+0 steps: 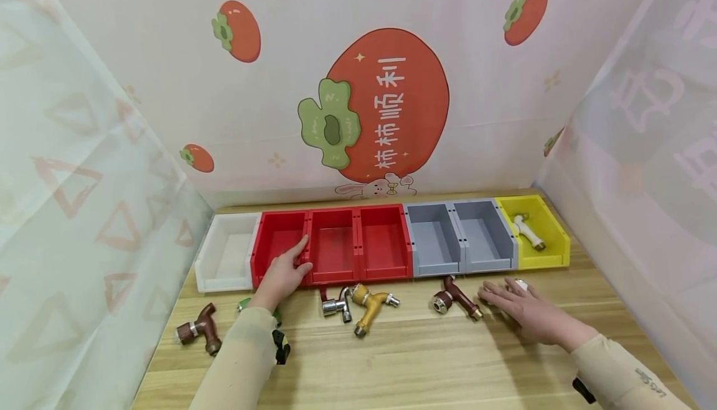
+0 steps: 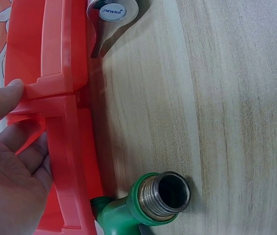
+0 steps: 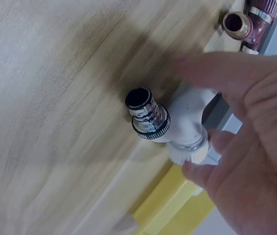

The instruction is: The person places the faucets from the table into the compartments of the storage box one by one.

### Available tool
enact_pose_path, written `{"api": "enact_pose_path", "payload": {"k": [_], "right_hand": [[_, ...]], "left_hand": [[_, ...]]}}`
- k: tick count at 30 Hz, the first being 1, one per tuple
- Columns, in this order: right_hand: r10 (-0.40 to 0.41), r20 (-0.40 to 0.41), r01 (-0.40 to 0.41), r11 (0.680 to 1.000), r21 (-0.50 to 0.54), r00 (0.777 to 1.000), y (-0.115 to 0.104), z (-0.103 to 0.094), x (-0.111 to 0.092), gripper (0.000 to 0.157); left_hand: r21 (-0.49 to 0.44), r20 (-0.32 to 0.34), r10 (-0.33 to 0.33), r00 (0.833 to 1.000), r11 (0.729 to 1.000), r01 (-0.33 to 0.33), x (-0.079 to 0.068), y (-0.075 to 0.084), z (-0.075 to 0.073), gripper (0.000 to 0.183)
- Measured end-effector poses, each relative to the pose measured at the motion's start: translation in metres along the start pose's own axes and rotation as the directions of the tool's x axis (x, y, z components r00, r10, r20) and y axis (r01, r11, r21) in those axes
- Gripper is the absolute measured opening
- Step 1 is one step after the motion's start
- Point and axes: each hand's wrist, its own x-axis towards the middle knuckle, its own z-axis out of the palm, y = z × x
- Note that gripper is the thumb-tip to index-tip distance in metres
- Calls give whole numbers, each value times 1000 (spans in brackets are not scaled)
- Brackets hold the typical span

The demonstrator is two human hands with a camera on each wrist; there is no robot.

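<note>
Head view: the left hand (image 1: pixel 284 278) touches the red bins (image 1: pixel 357 245), thumb and forefinger apart. Left wrist: a green tap (image 2: pixel 121 215) lies outside them. Right wrist: the right hand (image 3: pixel 265 132), fingers parted, flanks a white tap (image 3: pixel 186 115); contact unclear.

wood-grain table (image 1: pixel 426 372), row of bins (image 1: pixel 384 272), taps (image 1: pixel 371 309) in front

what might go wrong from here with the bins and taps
The left grip reaches over the edge of the left red bin; a careless push might shift the adjoining middle red bin. The right grip is close to the white tap and might knock it into the nearby maroon tap.
</note>
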Motion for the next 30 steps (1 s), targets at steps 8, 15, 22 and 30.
{"api": "enact_pose_path", "payload": {"k": [8,15,22,30], "right_hand": [[-58,-19,60,992,110,998,9,-6,0,59],[157,-24,-156,986,59,987,3,-9,-2,72],[382,-51,-384,922,-39,923,-12,-6,1,82],[377,24,-378,925,46,926,-18,-1,5,88]], "left_hand": [[-6,8,-8,1000,1000,8,1,1,-1,76],[5,1,1,1000,1000,-1,1,2,-2,75],[2,11,-11,1000,1000,11,1,2,-2,76],[-2,14,-12,1000,1000,12,0,1,-2,75]]}}
